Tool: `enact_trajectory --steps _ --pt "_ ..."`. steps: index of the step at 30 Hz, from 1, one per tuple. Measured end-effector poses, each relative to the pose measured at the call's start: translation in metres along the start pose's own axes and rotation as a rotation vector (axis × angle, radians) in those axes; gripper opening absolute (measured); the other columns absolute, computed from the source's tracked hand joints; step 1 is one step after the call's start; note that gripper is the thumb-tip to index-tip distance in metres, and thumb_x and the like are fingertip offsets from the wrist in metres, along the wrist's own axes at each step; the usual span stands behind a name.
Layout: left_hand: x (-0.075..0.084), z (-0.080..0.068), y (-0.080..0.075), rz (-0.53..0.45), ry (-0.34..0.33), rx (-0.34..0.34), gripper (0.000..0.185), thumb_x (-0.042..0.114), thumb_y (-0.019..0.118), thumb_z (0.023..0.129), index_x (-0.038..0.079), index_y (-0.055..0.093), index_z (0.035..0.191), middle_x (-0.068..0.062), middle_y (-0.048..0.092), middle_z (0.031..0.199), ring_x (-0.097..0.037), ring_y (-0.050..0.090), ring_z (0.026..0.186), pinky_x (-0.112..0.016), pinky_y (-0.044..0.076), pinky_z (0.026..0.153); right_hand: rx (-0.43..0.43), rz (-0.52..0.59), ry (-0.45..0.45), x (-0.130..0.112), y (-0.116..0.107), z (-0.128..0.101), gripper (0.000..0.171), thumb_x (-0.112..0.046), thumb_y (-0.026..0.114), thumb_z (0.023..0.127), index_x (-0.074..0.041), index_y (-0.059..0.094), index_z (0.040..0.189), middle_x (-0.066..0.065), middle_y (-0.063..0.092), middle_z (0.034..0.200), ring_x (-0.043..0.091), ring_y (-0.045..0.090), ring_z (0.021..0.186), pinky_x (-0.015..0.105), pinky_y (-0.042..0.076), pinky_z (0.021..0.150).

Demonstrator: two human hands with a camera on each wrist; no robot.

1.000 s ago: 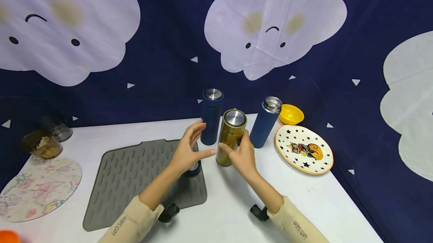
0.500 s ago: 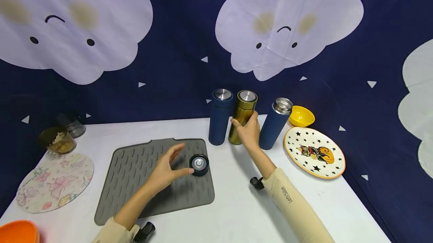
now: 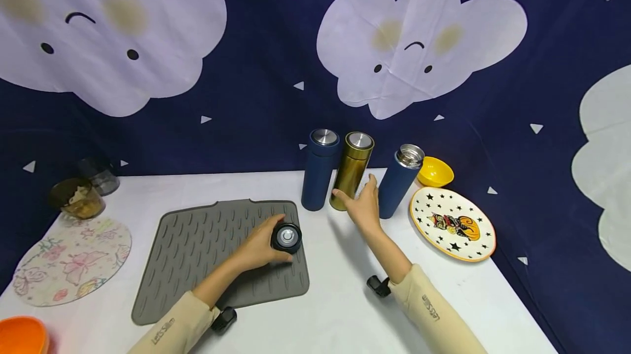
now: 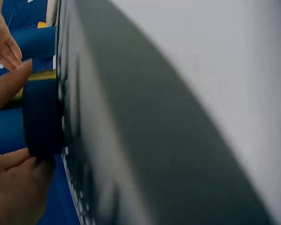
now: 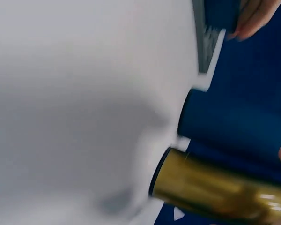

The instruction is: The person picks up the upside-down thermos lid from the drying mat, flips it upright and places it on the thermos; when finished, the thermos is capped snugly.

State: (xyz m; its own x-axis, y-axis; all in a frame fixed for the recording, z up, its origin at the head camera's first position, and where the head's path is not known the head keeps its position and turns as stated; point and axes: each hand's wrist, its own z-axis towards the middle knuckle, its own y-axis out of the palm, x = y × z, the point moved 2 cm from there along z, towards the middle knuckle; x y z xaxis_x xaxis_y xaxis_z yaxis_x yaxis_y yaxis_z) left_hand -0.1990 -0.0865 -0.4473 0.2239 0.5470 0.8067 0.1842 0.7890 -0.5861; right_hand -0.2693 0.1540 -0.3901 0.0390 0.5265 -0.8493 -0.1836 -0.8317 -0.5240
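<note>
The left hand curls round the dark blue lid on the grey mat — the right hand, fingers loosely spread and holding nothing, sits just beside the upright gold flask, between two blue flasks.

The head camera looks forward and down over the surface, while both wrist cameras skim it closely, sharing the gold flask.

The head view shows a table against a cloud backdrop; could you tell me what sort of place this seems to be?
Probably a staged tabletop set rather than a real kitchen: a white table backed by a hung cloud-print cloth, with a grey drying mat, three flasks and a star-patterned plate laid out.
</note>
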Motion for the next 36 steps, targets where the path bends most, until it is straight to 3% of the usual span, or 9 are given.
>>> enact_trajectory --steps 5,10,13,17,22,28,33,36 --pt "-0.001 0.003 0.006 0.101 0.034 0.024 0.080 0.010 0.089 0.070 -0.002 0.050 0.138 -0.021 0.056 0.138 -0.042 0.051 0.130 -0.057 0.042 0.105 -0.098 0.003 0.024 0.004 0.003 -0.030 0.088 -0.031 0.075 0.086 0.002 0.026 0.150 0.031 0.044 0.142 0.044 0.047 0.131 0.055 0.042 0.105" --pt "0.003 0.000 0.006 0.086 0.051 0.082 0.073 0.003 0.092 0.063 0.001 0.058 0.127 -0.014 0.066 0.120 -0.031 0.063 0.112 -0.049 0.051 0.094 -0.265 0.071 0.046 0.009 0.014 -0.059 0.070 -0.028 0.075 0.086 0.001 0.043 0.141 0.026 0.055 0.132 0.039 0.058 0.119 0.047 0.053 0.093" --pt "0.013 -0.008 0.005 0.073 0.063 0.120 0.072 0.002 0.092 0.062 0.002 0.058 0.125 -0.012 0.067 0.116 -0.029 0.064 0.109 -0.048 0.052 0.093 -0.393 0.154 0.055 0.010 0.022 -0.075 0.063 -0.028 0.074 0.087 0.001 0.048 0.137 0.024 0.059 0.125 0.032 0.062 0.111 0.043 0.055 0.088" --pt "0.034 -0.022 0.003 0.045 0.110 0.172 0.072 0.000 0.091 0.063 0.003 0.057 0.126 -0.011 0.066 0.118 -0.028 0.064 0.110 -0.048 0.052 0.093 -0.572 0.302 0.076 0.007 0.026 -0.092 0.064 -0.030 0.070 0.091 0.005 0.046 0.138 0.020 0.062 0.121 0.027 0.065 0.106 0.044 0.055 0.094" --pt "0.056 -0.040 0.003 0.050 0.169 0.183 0.072 -0.002 0.089 0.066 0.004 0.056 0.130 -0.011 0.063 0.124 -0.027 0.062 0.114 -0.045 0.053 0.094 -0.733 0.513 0.139 0.001 0.028 -0.108 0.060 -0.027 0.065 0.096 0.010 0.044 0.138 0.017 0.066 0.119 0.020 0.070 0.101 0.035 0.055 0.096" --pt "0.065 -0.054 0.004 0.146 0.231 0.205 0.071 0.001 0.089 0.068 0.007 0.055 0.131 -0.011 0.062 0.125 -0.026 0.062 0.114 -0.044 0.055 0.092 -0.781 0.648 0.173 -0.004 0.028 -0.122 0.055 -0.023 0.066 0.096 0.011 0.046 0.134 0.017 0.066 0.125 0.016 0.069 0.103 0.029 0.055 0.093" --pt "0.068 -0.063 0.005 0.125 0.267 0.200 0.072 0.005 0.090 0.067 0.007 0.056 0.130 -0.008 0.063 0.121 -0.022 0.064 0.110 -0.042 0.056 0.089 -0.783 0.670 0.174 -0.005 0.029 -0.129 0.050 -0.019 0.067 0.095 0.011 0.050 0.131 0.013 0.071 0.115 0.014 0.071 0.093 0.028 0.058 0.084" --pt "0.068 -0.068 0.004 0.105 0.254 0.166 0.073 0.013 0.091 0.069 0.009 0.054 0.133 -0.006 0.062 0.124 -0.021 0.062 0.112 -0.044 0.055 0.091 -0.762 0.664 0.162 -0.006 0.029 -0.133 0.047 -0.016 0.069 0.093 0.010 0.052 0.129 0.012 0.072 0.111 0.013 0.072 0.090 0.027 0.059 0.080"
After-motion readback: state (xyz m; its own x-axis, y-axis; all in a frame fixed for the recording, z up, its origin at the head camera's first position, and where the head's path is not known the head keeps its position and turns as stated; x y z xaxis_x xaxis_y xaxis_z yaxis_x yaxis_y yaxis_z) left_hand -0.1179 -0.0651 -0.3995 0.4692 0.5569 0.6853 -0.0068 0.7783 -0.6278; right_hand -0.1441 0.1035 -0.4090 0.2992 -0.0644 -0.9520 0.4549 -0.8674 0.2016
